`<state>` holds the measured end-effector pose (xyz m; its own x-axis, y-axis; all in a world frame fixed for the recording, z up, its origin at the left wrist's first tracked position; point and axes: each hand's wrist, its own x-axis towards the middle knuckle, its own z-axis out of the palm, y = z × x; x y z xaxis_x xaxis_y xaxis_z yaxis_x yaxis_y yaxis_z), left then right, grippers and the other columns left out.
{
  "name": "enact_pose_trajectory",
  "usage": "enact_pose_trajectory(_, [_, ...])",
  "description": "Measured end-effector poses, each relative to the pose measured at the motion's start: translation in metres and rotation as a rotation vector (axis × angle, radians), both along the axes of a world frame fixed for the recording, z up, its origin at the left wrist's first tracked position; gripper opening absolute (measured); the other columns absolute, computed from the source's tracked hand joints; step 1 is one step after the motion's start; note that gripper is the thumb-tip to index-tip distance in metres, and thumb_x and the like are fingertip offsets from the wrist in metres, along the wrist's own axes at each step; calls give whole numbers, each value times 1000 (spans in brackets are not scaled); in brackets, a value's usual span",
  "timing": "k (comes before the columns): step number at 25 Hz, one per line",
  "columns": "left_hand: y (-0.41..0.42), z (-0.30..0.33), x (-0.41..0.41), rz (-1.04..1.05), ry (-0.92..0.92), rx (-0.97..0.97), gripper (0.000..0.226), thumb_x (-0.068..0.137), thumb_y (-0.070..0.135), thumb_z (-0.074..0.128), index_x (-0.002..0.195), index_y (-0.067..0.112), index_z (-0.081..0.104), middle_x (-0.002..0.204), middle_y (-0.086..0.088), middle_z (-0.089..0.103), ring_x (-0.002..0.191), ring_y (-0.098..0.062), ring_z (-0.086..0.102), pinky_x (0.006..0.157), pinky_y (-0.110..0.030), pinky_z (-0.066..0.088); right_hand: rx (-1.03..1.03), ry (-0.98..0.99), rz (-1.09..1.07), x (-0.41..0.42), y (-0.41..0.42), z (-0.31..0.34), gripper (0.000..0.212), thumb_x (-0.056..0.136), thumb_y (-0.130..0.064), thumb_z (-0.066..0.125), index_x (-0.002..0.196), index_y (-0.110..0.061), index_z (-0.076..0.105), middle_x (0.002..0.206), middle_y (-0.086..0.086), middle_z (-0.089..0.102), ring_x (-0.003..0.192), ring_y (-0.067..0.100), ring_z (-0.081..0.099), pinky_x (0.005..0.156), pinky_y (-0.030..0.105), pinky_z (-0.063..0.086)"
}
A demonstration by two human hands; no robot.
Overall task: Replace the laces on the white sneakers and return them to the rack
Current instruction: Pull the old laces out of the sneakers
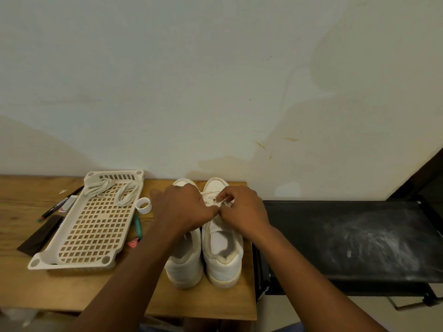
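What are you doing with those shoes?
A person is lacing the right sneaker: both hands, left hand and right hand, pinch its lace near the toe. The left sneaker stands beside it on the table. More laces lie in the tray. The black rack is to the right.

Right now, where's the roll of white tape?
In the head view, the roll of white tape stands on the wooden table, left of the sneakers, between the perforated tray and the left hand.
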<state>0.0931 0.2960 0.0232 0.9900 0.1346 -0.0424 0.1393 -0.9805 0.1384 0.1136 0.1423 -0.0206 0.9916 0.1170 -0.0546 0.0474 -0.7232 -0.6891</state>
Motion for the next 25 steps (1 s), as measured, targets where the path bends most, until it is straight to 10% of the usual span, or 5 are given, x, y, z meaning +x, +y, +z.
enact_pose_trajectory(9, [17,-16,13,66,131,-337,22,87,33,65,78,19,80,80,0,75,82,-17,65,76,-35,39,-247,-288,52,-4,15,0,13,94,-37,71,101,-31,79,111,-6,62,102,14,55,76,27,50])
enact_pose_trajectory(15, [20,-22,17,68,125,-334,21,87,33,65,84,19,81,85,1,77,84,-14,63,90,-43,41,195,43,-451,10,-13,7,10,88,-24,73,79,-27,71,81,-15,68,79,11,66,65,29,55])
enact_pose_trajectory(25, [23,-24,16,16,138,-408,23,84,37,67,78,19,80,84,2,77,82,-18,67,87,-48,58,-270,-146,61,2,10,0,13,95,-39,66,99,-32,76,121,-5,59,119,20,46,94,35,48])
